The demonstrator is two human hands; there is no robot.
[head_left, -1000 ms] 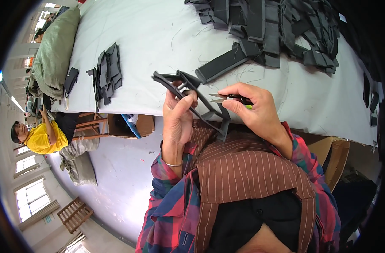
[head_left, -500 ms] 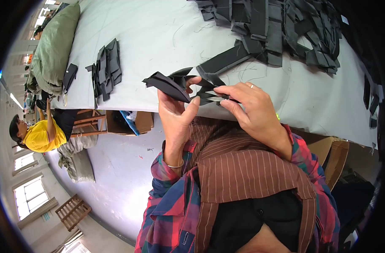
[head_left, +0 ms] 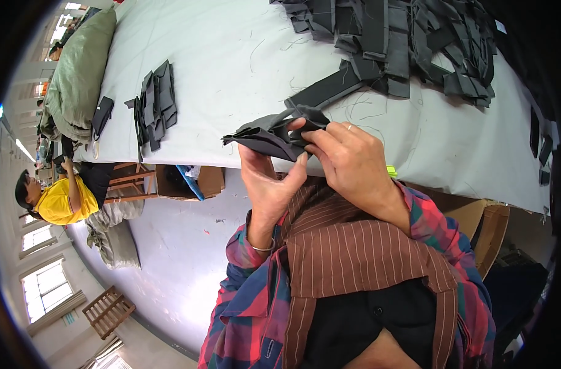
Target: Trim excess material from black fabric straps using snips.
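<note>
My left hand (head_left: pixel 270 179) is closed on a bundle of folded dark grey fabric strips (head_left: pixel 265 138), its thumb pressing the bundle's near edge. From the right, my right hand (head_left: pixel 349 157) pinches the right end of the same bundle, fingers bent and pressed together. What lies inside the right fingers is hidden. The bundle is held just above the front edge of the white-covered table (head_left: pixel 219 80). Just beyond the bundle, a long dark strip (head_left: pixel 326 86) slants up toward a large heap of similar strips (head_left: pixel 397 43).
A smaller stack of dark strips (head_left: pixel 154 101) lies on the left of the table. Behind it are a small black item (head_left: pixel 102 115) and a large green sack (head_left: pixel 80 74). Cardboard boxes (head_left: pixel 213 181) stand under the table. A person in yellow (head_left: pixel 59 200) works at far left.
The bundle and my left hand have shifted slightly right and nearer. My right hand has moved left, closing on the bundle's end; a pale slim thing between its fingers is now out of sight.
</note>
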